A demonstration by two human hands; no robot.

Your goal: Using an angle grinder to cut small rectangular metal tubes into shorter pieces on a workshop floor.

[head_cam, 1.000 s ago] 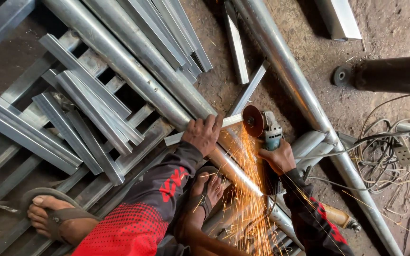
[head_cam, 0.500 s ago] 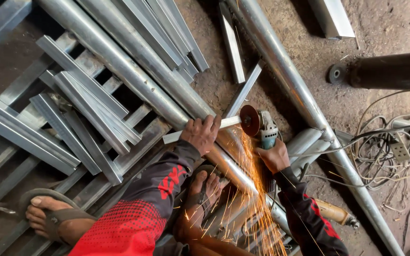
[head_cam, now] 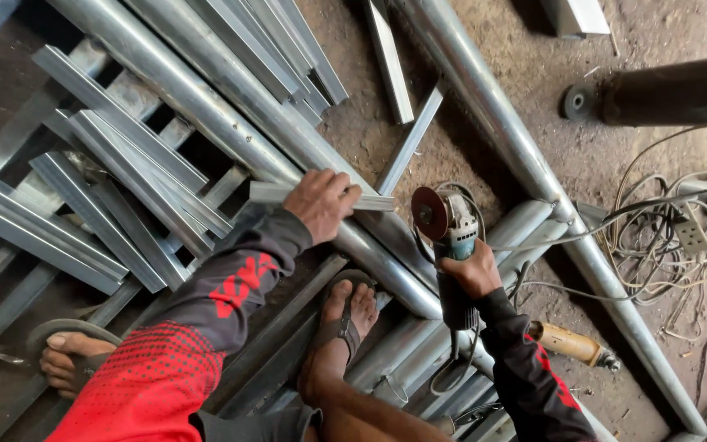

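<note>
Left hand (head_cam: 321,203) grips a short steel channel piece (head_cam: 276,193) lying across a galvanized pipe (head_cam: 206,106); right hand (head_cam: 470,272) clenches the angle grinder (head_cam: 450,233).

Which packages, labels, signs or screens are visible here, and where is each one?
No packages, signs or screens.
Red printed marks on the dark left sleeve, near the forearm.
Red printed marks on the dark right sleeve, lower right.
</note>
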